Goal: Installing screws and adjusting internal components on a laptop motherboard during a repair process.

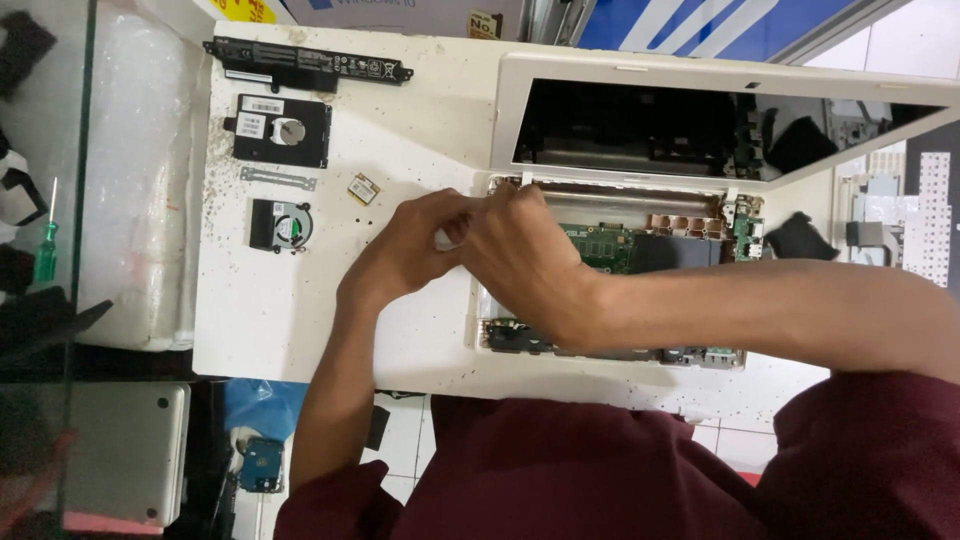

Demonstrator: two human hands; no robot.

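Observation:
An opened white laptop lies on the white table, its base uncovered with a green circuit board showing. My left hand and my right hand meet over the left end of the laptop base, fingers pinched together on a small pale part at the base's edge. What exactly the fingers hold is hidden. Both forearms reach in from below.
On the white table to the left lie a long black battery, a black drive in its bracket, a metal strip, a small fan and a tiny card. A green screwdriver lies far left.

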